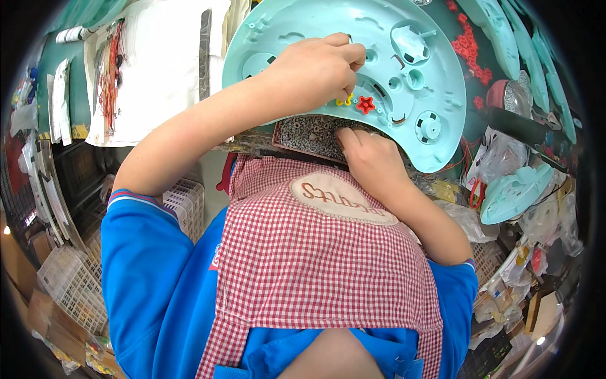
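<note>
A curved teal plastic shell [435, 82] lies with its moulded, post-studded side up. My left hand [319, 66] is over it, fingers bent and closed, their tips down on a yellow star-shaped piece [344, 100]. The hand partly covers that yellow piece. Just right of it, a red star-shaped piece [365, 105] sits on the shell. Below the shell's inner edge is a shallow tray [278, 140] of small grey metal parts, probably screws. My right hand [374, 155] dips its fingertips into the tray's right end, fingers pressed together; whatever they pinch is hidden.
White sheets [154, 69] and a bundle of red wires [112, 82] lie left. More teal shells [499, 38] stand at the upper right near loose red pieces [466, 47]. Another teal part [514, 194] and plastic bags [502, 158] are at right. White baskets [72, 284] stand lower left.
</note>
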`<action>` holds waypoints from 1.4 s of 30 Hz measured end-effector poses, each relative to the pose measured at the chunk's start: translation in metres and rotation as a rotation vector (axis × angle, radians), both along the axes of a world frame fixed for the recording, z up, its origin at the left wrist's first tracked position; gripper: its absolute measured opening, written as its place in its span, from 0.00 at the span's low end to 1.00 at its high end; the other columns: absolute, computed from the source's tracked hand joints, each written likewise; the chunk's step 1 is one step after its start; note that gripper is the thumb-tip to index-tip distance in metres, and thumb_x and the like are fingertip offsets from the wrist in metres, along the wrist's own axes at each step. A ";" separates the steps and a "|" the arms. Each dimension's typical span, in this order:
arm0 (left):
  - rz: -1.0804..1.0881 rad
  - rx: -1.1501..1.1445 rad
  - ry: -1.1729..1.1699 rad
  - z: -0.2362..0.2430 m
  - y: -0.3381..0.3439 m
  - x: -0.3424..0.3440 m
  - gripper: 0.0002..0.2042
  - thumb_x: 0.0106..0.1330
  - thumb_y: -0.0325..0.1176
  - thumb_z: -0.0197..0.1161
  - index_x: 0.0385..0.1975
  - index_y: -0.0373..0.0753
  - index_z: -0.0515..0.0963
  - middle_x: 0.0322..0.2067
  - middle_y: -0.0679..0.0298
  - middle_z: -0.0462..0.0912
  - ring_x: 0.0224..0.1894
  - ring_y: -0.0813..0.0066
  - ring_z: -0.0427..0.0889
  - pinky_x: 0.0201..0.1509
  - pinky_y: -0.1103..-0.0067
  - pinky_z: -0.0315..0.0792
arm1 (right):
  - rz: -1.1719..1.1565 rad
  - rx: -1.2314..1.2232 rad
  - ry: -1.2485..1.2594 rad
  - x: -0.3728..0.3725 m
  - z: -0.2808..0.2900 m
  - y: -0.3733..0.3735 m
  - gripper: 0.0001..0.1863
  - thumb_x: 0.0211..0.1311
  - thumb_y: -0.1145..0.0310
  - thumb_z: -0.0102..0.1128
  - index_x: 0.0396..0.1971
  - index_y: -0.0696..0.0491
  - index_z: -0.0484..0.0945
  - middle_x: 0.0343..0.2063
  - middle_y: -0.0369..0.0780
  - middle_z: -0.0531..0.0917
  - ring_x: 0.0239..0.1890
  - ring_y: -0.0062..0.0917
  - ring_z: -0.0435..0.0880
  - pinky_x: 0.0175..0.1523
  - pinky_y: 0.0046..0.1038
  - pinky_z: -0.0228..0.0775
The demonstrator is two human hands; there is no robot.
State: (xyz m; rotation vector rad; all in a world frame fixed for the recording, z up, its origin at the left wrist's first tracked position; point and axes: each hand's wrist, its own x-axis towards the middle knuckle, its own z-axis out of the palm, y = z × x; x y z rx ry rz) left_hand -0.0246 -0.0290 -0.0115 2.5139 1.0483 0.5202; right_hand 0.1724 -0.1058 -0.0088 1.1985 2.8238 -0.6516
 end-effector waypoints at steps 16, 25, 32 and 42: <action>0.042 -0.067 0.009 0.004 0.010 -0.001 0.06 0.51 0.36 0.70 0.25 0.43 0.85 0.39 0.70 0.77 0.45 0.70 0.75 0.46 0.73 0.75 | -0.081 -0.004 0.395 0.035 0.024 0.072 0.07 0.48 0.76 0.66 0.31 0.54 0.82 0.33 0.36 0.84 0.35 0.30 0.81 0.42 0.30 0.71; 0.254 0.038 -0.070 0.027 -0.019 -0.056 0.05 0.52 0.31 0.70 0.28 0.40 0.84 0.37 0.68 0.80 0.41 0.69 0.78 0.42 0.75 0.74 | 0.064 0.042 0.174 0.027 0.011 0.091 0.04 0.47 0.70 0.69 0.24 0.51 0.82 0.45 0.32 0.74 0.58 0.30 0.67 0.64 0.42 0.47; 0.335 0.044 -0.072 0.032 -0.037 -0.077 0.05 0.55 0.33 0.69 0.29 0.41 0.84 0.36 0.68 0.82 0.38 0.69 0.79 0.42 0.73 0.75 | 0.050 0.036 0.156 0.025 0.011 0.094 0.05 0.46 0.70 0.69 0.24 0.50 0.82 0.43 0.32 0.75 0.57 0.30 0.68 0.64 0.41 0.48; 0.631 0.265 0.127 0.037 -0.077 -0.136 0.08 0.51 0.30 0.71 0.31 0.42 0.84 0.33 0.66 0.83 0.36 0.67 0.80 0.39 0.73 0.74 | -0.217 0.747 0.615 0.116 0.030 0.084 0.14 0.54 0.67 0.67 0.38 0.56 0.77 0.39 0.40 0.76 0.45 0.33 0.73 0.57 0.38 0.63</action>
